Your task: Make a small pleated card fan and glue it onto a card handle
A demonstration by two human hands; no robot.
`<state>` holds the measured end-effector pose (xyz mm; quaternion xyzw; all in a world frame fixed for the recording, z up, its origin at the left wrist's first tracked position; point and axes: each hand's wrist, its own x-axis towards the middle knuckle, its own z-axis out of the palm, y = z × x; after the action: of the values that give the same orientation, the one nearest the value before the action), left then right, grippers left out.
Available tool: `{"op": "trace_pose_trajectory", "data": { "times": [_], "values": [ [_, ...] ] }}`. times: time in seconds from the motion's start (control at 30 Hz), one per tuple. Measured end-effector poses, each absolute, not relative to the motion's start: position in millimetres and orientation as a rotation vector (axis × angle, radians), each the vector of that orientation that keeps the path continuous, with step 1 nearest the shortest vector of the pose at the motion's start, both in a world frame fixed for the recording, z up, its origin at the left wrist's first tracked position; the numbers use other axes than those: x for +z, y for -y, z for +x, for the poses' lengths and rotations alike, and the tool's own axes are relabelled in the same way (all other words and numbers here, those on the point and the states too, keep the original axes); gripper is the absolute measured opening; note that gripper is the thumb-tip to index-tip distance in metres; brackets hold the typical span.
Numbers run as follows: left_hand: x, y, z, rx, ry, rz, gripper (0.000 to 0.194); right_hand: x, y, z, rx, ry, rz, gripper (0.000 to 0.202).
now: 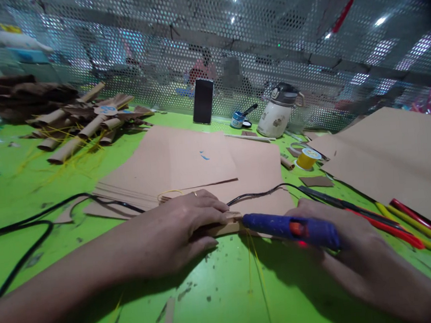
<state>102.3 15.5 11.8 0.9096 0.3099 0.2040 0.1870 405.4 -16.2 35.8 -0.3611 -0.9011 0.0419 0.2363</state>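
Observation:
My left hand (190, 222) is closed over a small brown paper piece (223, 228), pressing it down near the front edge of the brown paper sheets (193, 153). In my right hand (339, 236) is a blue glue gun (279, 226), its nozzle pointing left and at the right end of the paper piece. A red light glows on the gun's underside. Yellow threads (254, 257) hang below the nozzle. What lies under my left palm is hidden.
Rolled paper tubes (67, 147) with yellow threads lie at the back left. A black cable (31, 223) crosses the green table (210, 299). Toward the back stand a phone (203, 102) and a bottle (276, 113). A yellow spool (307, 159), scissors (419, 226) and large paper (395, 154) are right.

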Motion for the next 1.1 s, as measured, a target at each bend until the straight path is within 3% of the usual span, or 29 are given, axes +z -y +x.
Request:
{"op": "trace_pose_trajectory", "data": {
  "times": [0.43,1.1],
  "values": [
    [10.4,-15.5,101.0,0.545,-0.875,2.566,0.028,36.2,18.3,400.8,0.021,2.473,-0.970,0.030],
    [9.9,-15.3,102.8,0.549,-0.877,2.541,0.032,35.9,15.7,398.8,0.109,2.468,-0.995,0.017]
  ]
}}
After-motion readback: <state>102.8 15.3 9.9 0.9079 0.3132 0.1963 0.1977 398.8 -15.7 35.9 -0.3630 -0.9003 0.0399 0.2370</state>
